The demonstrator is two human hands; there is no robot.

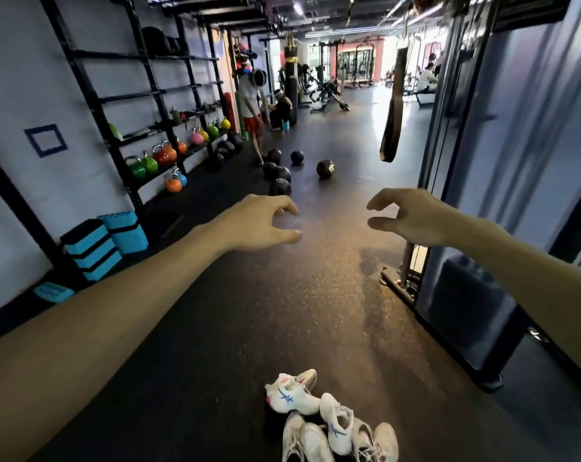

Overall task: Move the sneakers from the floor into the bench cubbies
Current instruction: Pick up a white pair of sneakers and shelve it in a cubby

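Head view looked down a long gym hall over the dark rubber floor [282, 311], the landmark for everything else. Rising from the floor's left edge stood a tall black storage rack [142, 105] against the white wall, its lower shelves carrying coloured kettlebells [155, 158]. At the floor's right edge stood a grey machine frame [482, 228], with a dark strap [394, 108] hanging beside it. Farther down the floor, near the rack, one person in red shorts [250, 105] stood bent over, and black medicine balls [297, 157] lay scattered close by. Blue step blocks [92, 250] were stacked on the floor at the rack's foot.

Above the floor's middle, both bare arms reached forward. The left hand [259, 225] and the right hand [409, 218] hovered apart, each with fingers loosely curved and thumb spread, gripping nothing.

On the floor at the near edge, below and between the hands, lay the white sneakers [329, 425] in a close heap, several touching, two showing blue stripes.
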